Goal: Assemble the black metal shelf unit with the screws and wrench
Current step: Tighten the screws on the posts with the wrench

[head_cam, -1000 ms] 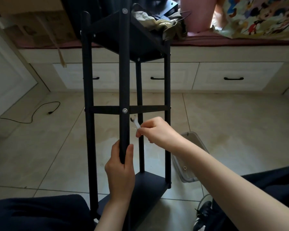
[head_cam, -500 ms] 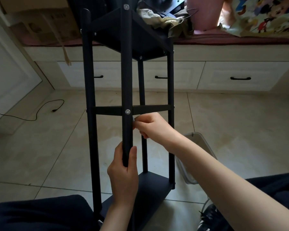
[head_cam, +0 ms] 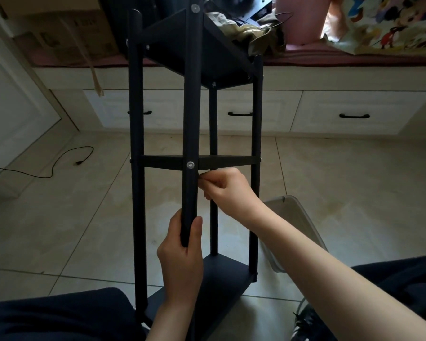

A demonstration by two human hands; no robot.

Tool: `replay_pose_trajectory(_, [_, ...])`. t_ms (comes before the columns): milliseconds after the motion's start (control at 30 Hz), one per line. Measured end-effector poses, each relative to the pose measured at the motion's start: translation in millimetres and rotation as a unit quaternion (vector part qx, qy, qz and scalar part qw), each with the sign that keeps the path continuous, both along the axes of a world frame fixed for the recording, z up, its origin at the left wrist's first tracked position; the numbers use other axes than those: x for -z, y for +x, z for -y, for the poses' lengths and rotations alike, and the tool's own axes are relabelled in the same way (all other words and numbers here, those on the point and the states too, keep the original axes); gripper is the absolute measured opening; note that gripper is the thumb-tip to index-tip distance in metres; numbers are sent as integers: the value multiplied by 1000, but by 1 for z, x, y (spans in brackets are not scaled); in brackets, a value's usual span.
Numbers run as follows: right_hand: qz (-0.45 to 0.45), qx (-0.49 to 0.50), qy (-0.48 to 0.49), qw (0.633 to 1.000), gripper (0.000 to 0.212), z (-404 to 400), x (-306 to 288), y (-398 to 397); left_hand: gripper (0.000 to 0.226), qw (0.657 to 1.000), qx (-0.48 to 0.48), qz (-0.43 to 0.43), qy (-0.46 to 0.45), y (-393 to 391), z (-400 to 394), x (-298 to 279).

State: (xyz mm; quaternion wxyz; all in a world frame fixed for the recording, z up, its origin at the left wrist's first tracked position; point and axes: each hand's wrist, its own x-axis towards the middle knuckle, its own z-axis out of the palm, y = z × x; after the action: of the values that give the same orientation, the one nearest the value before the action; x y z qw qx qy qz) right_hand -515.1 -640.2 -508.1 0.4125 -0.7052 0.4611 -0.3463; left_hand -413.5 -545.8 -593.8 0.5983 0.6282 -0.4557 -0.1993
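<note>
The black metal shelf unit (head_cam: 136, 134) stands upright on the tiled floor between my knees, with a top shelf, a thin middle shelf (head_cam: 228, 161) and a bottom shelf. A silver screw head (head_cam: 190, 164) shows on the near post (head_cam: 191, 114) at the middle shelf. My left hand (head_cam: 181, 257) grips that near post below the middle shelf. My right hand (head_cam: 225, 187) is curled just right of the post, right under the middle shelf, its fingertips behind the post. The wrench is hidden inside that hand.
A clear plastic container (head_cam: 293, 225) lies on the floor just right of the shelf. A black cable (head_cam: 59, 163) trails on the tiles at the left. White drawers (head_cam: 354, 112) under a bench stand behind. A shoe (head_cam: 308, 321) sits at the bottom right.
My right hand has risen with the wrench from below the joint to right under the middle shelf, and the wrench tip is no longer visible. The left hand keeps its hold on the post.
</note>
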Motion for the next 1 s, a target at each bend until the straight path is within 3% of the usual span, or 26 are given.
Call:
replay_pose_trajectory(433, [-6, -36, 20, 999, 21, 0, 5, -11, 57, 1000, 1, 3, -4, 1, 0, -2])
replay_pose_trajectory(600, [6, -41, 28, 999, 19, 1, 6, -7, 49, 1000, -1, 3, 0, 2, 0, -4])
replay_pose_trajectory(867, [86, 28, 21, 996, 15, -1, 21, 12, 47, 1000, -5, 16, 6, 1, 0, -1])
replay_pose_trajectory(1000, [73, 88, -72, 991, 12, 0, 31, 28, 50, 999, -6, 31, 10, 6, -2, -1])
